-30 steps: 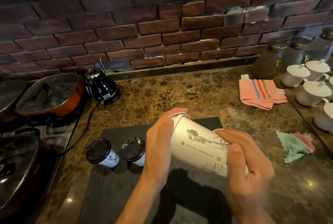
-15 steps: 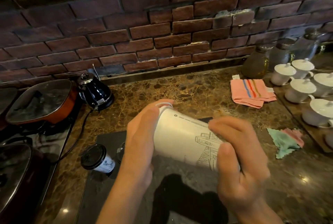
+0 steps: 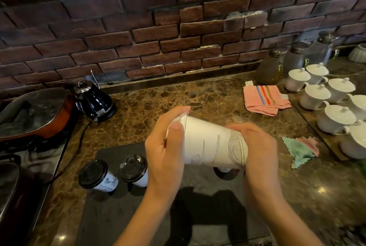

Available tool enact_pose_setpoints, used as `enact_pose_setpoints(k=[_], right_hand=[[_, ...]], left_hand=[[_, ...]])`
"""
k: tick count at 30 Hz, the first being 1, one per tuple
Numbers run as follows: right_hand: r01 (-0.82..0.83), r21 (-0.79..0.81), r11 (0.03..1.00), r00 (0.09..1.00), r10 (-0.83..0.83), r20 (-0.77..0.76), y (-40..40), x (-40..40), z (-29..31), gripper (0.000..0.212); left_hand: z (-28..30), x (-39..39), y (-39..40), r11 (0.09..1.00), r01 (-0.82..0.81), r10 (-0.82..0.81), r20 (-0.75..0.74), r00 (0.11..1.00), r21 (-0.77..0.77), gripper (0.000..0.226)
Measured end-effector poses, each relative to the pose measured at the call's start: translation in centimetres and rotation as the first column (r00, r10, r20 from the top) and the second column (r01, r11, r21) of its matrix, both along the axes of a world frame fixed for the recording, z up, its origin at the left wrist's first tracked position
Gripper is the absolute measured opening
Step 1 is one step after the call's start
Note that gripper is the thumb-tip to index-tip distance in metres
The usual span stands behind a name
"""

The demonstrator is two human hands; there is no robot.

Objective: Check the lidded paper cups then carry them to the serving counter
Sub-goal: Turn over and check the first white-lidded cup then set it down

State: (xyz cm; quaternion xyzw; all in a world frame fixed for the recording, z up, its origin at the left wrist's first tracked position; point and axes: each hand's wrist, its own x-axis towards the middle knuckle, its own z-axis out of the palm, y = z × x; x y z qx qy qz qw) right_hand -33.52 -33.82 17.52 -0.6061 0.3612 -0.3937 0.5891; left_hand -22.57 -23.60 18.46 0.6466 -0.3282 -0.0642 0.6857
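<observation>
I hold a white paper cup [image 3: 210, 143] with line drawings on its side, lying sideways above the dark mat [image 3: 111, 216]. My left hand [image 3: 166, 146] grips its left end, my right hand [image 3: 259, 146] wraps its right end. Two more paper cups with black lids stand upright on the mat's left part: one [image 3: 95, 175] at the edge, one [image 3: 133, 169] beside it. Part of another cup [image 3: 225, 172] shows under the held cup, mostly hidden.
Marble counter [image 3: 198, 95] against a brick wall. A black kettle [image 3: 95, 101] and an orange pan [image 3: 33, 113] stand at the left, with a cord running down. A pink towel [image 3: 265, 99], several white lidded teacups [image 3: 316, 95], glass jars [image 3: 271, 67] and small cloths [image 3: 299, 150] are at the right.
The cup has been turned in my hands, so a different drawing faces up. The view shifted, and the second lidded cup on the mat shows again.
</observation>
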Motion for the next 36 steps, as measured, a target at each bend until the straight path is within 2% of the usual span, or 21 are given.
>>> enact_pose_setpoints(k=[2,4,5,6,8,12,14,15,17,18,20,21,22,23,25,28,30,31,33,35,36], right_hand=[[0.039,-0.376,0.926,0.999,-0.033,0.022,0.4,-0.3,0.8,0.026],[0.078,-0.710,0.700,0.997,-0.061,0.050,0.7,-0.8,0.5,0.033],[0.094,-0.772,0.629,0.996,-0.065,0.067,0.7,-0.8,0.2,0.034],[0.120,-0.779,0.615,0.993,-0.076,0.093,0.7,-0.7,0.0,0.033],[0.172,-0.690,0.703,0.984,-0.085,0.158,0.7,-0.6,0.3,0.033],[0.122,-0.257,0.959,0.984,-0.083,0.159,0.6,-0.2,1.2,0.032],[0.047,-0.049,0.998,0.991,-0.040,0.129,-0.3,0.2,0.9,0.035],[0.017,-0.038,0.999,0.995,-0.013,0.099,-0.6,0.4,0.7,0.036],[-0.008,-0.176,0.984,0.998,0.019,0.058,-0.5,0.5,0.8,0.028],[-0.005,-0.310,0.951,0.999,0.021,0.049,-0.3,0.4,1.0,0.023],[0.009,-0.641,0.767,0.999,0.027,0.046,-0.2,0.0,1.3,0.027],[0.015,-0.759,0.651,0.999,0.025,0.041,-0.2,-0.1,1.2,0.029],[0.029,-0.813,0.581,0.999,0.009,0.042,-0.2,-0.1,1.1,0.030],[0.055,-0.809,0.586,0.998,-0.012,0.059,-0.2,-0.2,0.9,0.030],[0.120,-0.676,0.727,0.991,-0.049,0.124,-0.2,-0.2,1.1,0.030],[0.107,-0.288,0.951,0.983,-0.059,0.171,-0.1,0.1,1.4,0.030],[0.038,-0.016,0.999,0.985,-0.034,0.171,-0.8,0.4,1.5,0.037],[0.002,0.050,0.999,0.989,-0.009,0.150,-1.2,0.4,1.5,0.037],[-0.068,-0.028,0.997,0.993,0.070,0.096,-1.3,0.1,1.8,0.030],[-0.096,-0.371,0.924,0.993,0.116,0.032,-1.0,-0.4,2.6,0.027],[-0.082,-0.560,0.825,0.994,0.109,0.015,-0.8,-0.6,2.8,0.028]], left_hand=[[1.1,0.0,-0.6,0.999,0.004,0.008,-0.258,0.966,0.047,0.027],[1.9,0.2,-0.8,0.992,0.099,-0.049,-0.489,0.871,0.077,0.021],[2.1,0.3,-0.9,0.990,0.125,-0.070,-0.515,0.854,0.073,0.020],[2.2,0.2,-0.9,0.992,0.114,-0.073,-0.496,0.865,0.053,0.021],[2.1,-0.5,-0.8,0.998,0.038,-0.051,-0.371,0.927,-0.044,0.024],[0.9,-1.1,-0.6,0.990,-0.014,0.005,-0.061,0.998,-0.138,0.036],[0.2,-0.7,-0.5,0.993,-0.021,0.033,0.104,0.994,-0.116,0.041],[-0.1,-0.5,-0.4,0.995,-0.020,0.035,0.160,0.986,-0.095,0.041],[0.1,-0.1,-0.5,0.997,-0.034,0.043,0.127,0.991,-0.076,0.039],[0.4,0.1,-0.7,0.996,-0.042,0.043,0.020,0.999,-0.077,0.036],[1.4,0.4,-1.2,0.997,0.025,-0.048,-0.327,0.944,-0.075,0.026],[1.7,0.5,-1.3,0.995,0.065,-0.089,-0.440,0.893,-0.069,0.023],[1.9,0.6,-1.4,0.995,0.086,-0.103,-0.468,0.878,-0.059,0.023],[1.9,0.6,-1.4,0.995,0.077,-0.093,-0.420,0.903,-0.055,0.025],[1.9,0.0,-1.4,0.995,0.035,-0.056,-0.226,0.972,-0.096,0.028],[1.1,-0.2,-1.2,0.996,0.011,-0.004,0.075,0.997,-0.094,0.039],[0.8,-0.1,-1.2,0.996,0.017,0.002,0.201,0.980,-0.090,0.042],[0.9,0.0,-1.1,0.996,0.022,-0.002,0.231,0.973,-0.085,0.042],[1.3,0.3,-1.1,0.996,0.017,-0.002,0.168,0.986,-0.086,0.041],[2.0,0.6,-1.3,0.996,0.018,-0.026,-0.093,0.995,-0.092,0.034],[2.2,0.7,-1.4,0.994,0.042,-0.063,-0.233,0.970,-0.096,0.030]])
